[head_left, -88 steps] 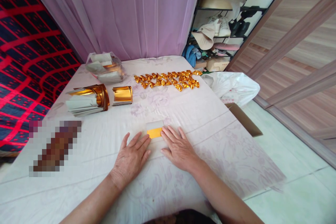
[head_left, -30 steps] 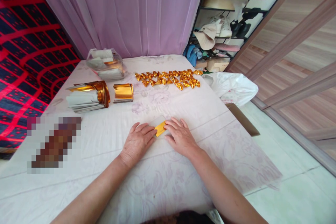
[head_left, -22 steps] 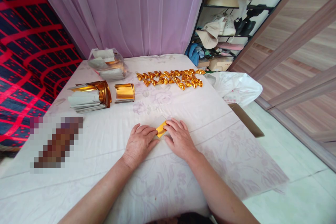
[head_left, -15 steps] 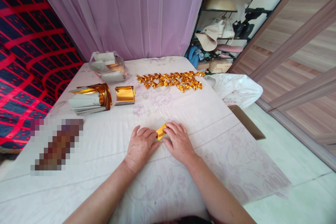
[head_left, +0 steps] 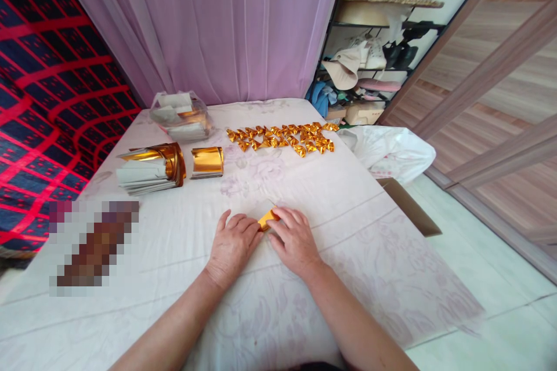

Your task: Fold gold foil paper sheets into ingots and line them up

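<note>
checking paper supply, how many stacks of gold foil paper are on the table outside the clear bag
2: a large fanned stack toward the left, and a smaller stack just right of it. None looks hidden.

My pic's bright, shadows soft. I see gold twists (head_left: 272, 140) shine past L hand (head_left: 230, 246) & R hand (head_left: 298, 243); blocky patch (head_left: 96, 246) L of them; floor (head_left: 491, 295) R of them v. pale; edges stretched.

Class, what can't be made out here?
Head view:
- Ends of the small folded gold paper: covered by left hand and right hand.
- Item beneath the brown pixelated patch: masked.
- Inside of the crumpled white plastic bag: hidden by its plastic.
- Top of the purple fabric curtain: cut off by upper edge.
</note>
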`<action>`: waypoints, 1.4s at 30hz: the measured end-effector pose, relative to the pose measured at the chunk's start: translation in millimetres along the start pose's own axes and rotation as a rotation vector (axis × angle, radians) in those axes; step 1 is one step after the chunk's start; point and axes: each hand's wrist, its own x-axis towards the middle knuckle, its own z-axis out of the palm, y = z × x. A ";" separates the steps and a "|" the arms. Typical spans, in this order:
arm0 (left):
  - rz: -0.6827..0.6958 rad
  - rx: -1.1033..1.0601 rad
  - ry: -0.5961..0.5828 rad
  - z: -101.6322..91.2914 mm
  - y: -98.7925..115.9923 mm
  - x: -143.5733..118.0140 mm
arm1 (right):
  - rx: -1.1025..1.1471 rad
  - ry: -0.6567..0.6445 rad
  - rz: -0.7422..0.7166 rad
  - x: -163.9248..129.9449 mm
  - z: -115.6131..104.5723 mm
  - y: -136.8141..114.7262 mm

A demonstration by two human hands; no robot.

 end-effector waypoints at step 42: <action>-0.131 -0.184 -0.038 5.3 -7.1 1.2 | -0.074 -0.017 0.156 9.1 7.8 -0.6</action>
